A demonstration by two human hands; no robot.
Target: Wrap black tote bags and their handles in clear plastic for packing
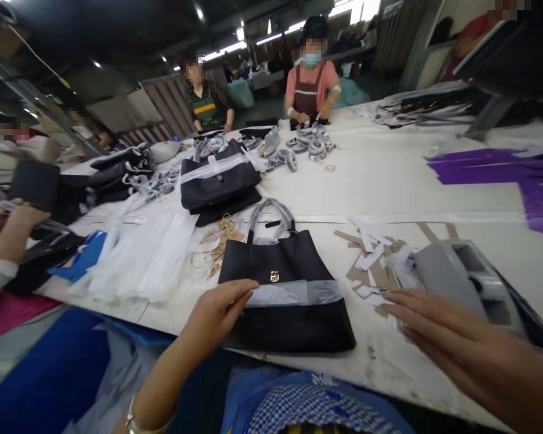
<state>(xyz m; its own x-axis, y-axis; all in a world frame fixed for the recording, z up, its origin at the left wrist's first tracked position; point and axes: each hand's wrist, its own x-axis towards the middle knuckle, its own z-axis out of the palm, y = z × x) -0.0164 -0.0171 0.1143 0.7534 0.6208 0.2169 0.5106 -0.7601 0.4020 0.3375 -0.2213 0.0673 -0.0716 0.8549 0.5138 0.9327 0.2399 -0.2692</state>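
A black handbag (285, 328) with a gold clasp lies on the white table, its handles wrapped in grey plastic and a clear plastic band across its front. My left hand (224, 307) rests at the bag's left side by the band, fingers extended, holding nothing visible. My right hand (452, 343) is apart from the bag, to its right, near white and brown paper strips (373, 259). Its fingers are stretched out, with the tips beside a small white piece; no grip on it can be made out.
A grey tape dispenser (447, 271) stands at the right. Clear plastic sheets (140, 259) and tags (221, 241) lie left. More black bags (219, 187) sit behind. Two people in aprons are across the table; another person's hands (15, 226) are at the far left.
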